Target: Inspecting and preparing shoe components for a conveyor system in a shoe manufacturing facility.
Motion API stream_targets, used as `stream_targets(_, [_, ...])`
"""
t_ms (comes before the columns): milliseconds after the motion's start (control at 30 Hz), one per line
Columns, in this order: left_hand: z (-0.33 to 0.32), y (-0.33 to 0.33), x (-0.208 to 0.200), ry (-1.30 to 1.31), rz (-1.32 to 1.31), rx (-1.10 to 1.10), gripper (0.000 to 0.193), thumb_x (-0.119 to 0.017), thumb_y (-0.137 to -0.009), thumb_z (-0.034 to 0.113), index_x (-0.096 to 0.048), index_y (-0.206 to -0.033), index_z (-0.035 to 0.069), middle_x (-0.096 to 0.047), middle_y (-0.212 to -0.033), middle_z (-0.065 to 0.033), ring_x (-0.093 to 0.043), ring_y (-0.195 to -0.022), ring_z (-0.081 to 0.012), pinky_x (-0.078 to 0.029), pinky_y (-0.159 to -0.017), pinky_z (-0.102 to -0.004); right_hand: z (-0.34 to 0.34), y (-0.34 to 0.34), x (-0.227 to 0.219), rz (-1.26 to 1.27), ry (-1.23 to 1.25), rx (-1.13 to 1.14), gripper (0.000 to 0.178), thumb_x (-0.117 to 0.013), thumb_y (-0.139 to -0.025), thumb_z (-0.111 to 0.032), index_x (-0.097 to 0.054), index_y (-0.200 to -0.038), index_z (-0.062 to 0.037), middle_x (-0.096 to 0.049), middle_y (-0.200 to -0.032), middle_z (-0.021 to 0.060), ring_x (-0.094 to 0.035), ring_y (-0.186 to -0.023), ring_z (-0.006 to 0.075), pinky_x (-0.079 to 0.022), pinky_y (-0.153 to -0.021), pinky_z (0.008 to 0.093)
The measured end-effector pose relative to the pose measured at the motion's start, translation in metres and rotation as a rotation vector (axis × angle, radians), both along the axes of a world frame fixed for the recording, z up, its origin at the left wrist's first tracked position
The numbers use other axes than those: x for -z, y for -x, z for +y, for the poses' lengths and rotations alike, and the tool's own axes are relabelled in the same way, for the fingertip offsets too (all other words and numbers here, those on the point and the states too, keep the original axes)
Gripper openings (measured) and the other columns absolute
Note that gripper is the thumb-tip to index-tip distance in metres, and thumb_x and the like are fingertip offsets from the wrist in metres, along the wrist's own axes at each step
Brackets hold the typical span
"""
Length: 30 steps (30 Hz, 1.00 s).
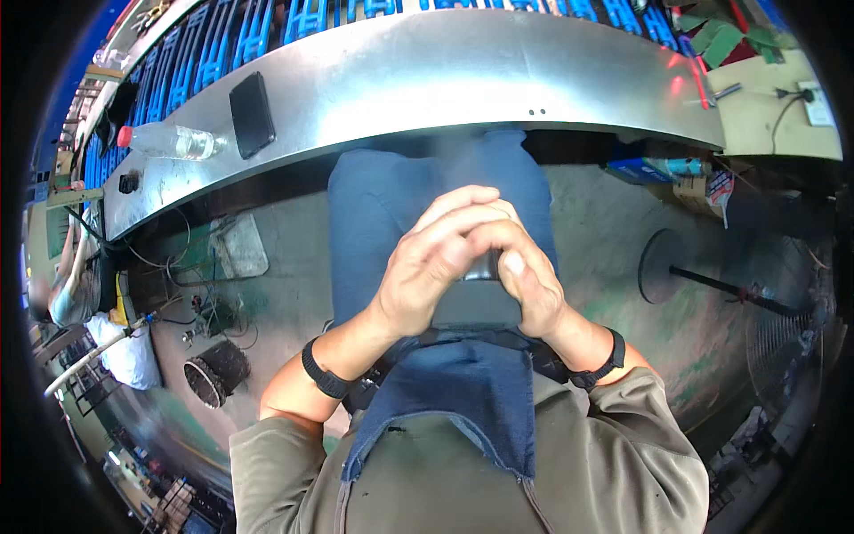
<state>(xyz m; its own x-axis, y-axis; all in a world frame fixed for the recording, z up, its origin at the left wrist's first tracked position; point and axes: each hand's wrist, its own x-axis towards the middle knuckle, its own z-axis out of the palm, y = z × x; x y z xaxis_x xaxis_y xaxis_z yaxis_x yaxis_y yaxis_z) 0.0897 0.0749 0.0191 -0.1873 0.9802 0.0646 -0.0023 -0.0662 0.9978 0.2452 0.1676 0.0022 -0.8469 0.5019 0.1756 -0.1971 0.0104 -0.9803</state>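
Above my lap my two hands come together, fingers overlapping. The fingers of my left hand (pixel 425 267) lie close together and reach across the fingers of my right hand (pixel 532 280). My right fingers are bent, the thumb near their tips. Whether anything small sits between the palms is hidden. Just below and behind the hands is a dark grey box-like thing (pixel 480 307) at my waist, with a shiny black part showing in the gap between the hands. A black band circles each wrist.
Ahead runs a curved metal worktop (pixel 391 76) with a black phone (pixel 253 116), a clear bottle with a red cap (pixel 169 141) and blue racks (pixel 307 22) behind. A black bucket (pixel 218 372) stands left, a round-based stand (pixel 667 267) right. Another person (pixel 76 289) is at far left.
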Motion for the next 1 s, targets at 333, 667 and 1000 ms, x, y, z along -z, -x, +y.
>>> stream_targets(333, [-0.065, -0.019, 0.051, 0.116, 0.165, 0.131, 0.129, -0.096, -0.062, 0.038, -0.017, -0.157, 0.001, -0.026, -0.158, -0.0259, -0.027, -0.148, -0.0411, -0.029, -0.119, -0.0456, -0.018, -0.004, -0.028, 0.165, 0.041, 0.097, 0.077, -0.022, -0.103, -0.063, -0.056, -0.125, 0.0024, -0.044, -0.144, 0.0212, -0.042, -0.135, 0.0297, -0.029, -0.114, 0.0406])
stream_targets(667, [-0.042, 0.034, 0.013, -0.214, -0.471, -0.296, 0.114, -0.085, -0.078, 0.040, -0.013, -0.157, 0.001, -0.035, -0.153, -0.0200, -0.032, -0.144, -0.0341, -0.023, -0.120, -0.0449, 0.006, 0.042, 0.003, 0.194, 0.669, -0.055, 0.067, -0.062, -0.098, -0.027, -0.032, -0.151, -0.0004, -0.042, -0.150, 0.0149, -0.040, -0.139, 0.0227, -0.032, -0.116, 0.0371])
stream_targets(1000, [-0.046, -0.023, 0.035, -0.042, -0.196, -0.265, 0.090, -0.076, -0.087, 0.029, -0.023, -0.153, -0.001, -0.038, -0.150, -0.0178, -0.036, -0.142, -0.0287, -0.029, -0.118, -0.0418, 0.015, 0.010, -0.019, -0.149, -0.126, -0.047, 0.089, -0.084, -0.080, -0.031, -0.038, -0.152, -0.0058, -0.058, -0.133, 0.0142, -0.056, -0.125, 0.0241, -0.044, -0.106, 0.0383])
